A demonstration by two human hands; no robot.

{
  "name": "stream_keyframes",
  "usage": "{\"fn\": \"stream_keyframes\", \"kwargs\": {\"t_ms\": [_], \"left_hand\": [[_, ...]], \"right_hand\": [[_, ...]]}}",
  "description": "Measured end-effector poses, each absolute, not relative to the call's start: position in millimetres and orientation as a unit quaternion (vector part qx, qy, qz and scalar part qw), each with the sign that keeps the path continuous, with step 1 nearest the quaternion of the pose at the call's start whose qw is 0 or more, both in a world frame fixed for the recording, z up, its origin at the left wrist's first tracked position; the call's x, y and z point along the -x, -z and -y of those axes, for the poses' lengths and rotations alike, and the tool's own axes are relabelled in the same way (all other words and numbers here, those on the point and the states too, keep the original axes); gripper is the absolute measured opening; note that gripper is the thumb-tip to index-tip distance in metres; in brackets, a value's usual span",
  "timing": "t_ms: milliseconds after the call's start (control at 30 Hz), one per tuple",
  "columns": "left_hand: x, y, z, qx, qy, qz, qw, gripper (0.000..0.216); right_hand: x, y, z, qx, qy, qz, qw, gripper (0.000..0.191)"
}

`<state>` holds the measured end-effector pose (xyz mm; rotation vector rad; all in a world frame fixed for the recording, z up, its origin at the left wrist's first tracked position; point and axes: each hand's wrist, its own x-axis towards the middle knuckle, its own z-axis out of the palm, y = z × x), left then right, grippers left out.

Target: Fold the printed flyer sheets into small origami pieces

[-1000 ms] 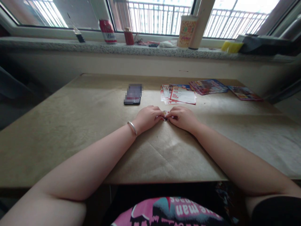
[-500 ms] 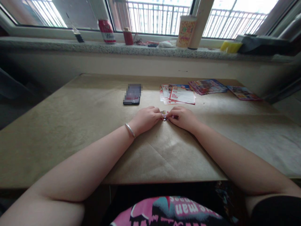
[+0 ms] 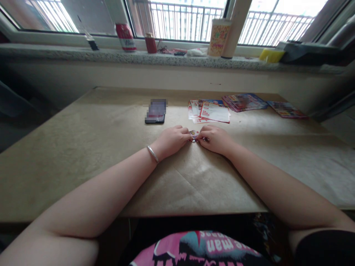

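My left hand (image 3: 172,140) and my right hand (image 3: 215,139) meet fingertip to fingertip at the middle of the table (image 3: 83,147), which is covered in brown paper. Both pinch one small folded piece of printed paper (image 3: 193,134), red and white, held low on the tabletop. Most of that piece is hidden by my fingers. A silver bangle (image 3: 152,153) sits on my left wrist.
A dark phone (image 3: 155,112) lies beyond my left hand. Red-and-white leaflets (image 3: 212,111) and colourful booklets (image 3: 244,101) lie behind my right hand, one more booklet (image 3: 287,109) at the far right. The windowsill holds a red can (image 3: 125,37), a paper cup (image 3: 220,37) and yellow sponges (image 3: 272,55).
Nearly nothing: both hands stay pinched on the small paper piece and have shifted only slightly; the camera view drifted a little.
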<state>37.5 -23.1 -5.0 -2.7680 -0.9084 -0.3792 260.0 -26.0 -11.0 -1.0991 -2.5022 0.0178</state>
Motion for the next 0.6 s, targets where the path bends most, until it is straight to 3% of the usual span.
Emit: {"fn": "stream_keyframes", "kwargs": {"t_ms": [600], "left_hand": [[-39.6, 2.0, 26.5, 0.942, 0.099, 0.301, 0.107, 0.028]], "right_hand": [[-261.4, 9.9, 32.2, 0.376, 0.044, 0.909, 0.178, 0.025]]}}
